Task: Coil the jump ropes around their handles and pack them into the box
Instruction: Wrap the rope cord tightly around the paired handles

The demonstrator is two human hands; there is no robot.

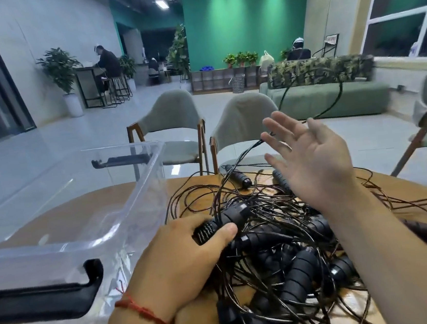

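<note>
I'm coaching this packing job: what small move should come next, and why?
Probably sweep the right hand round to wind the raised cord onto the handle the left hand grips: that cord rises from the handle past the open right hand, uncoiled, and the box holds no rope.

Both arms are bare down to the left hand (189, 256) and right hand (314, 160), and a thin red string bracelet (141, 309) circles the left wrist at seven o'clock.
</note>
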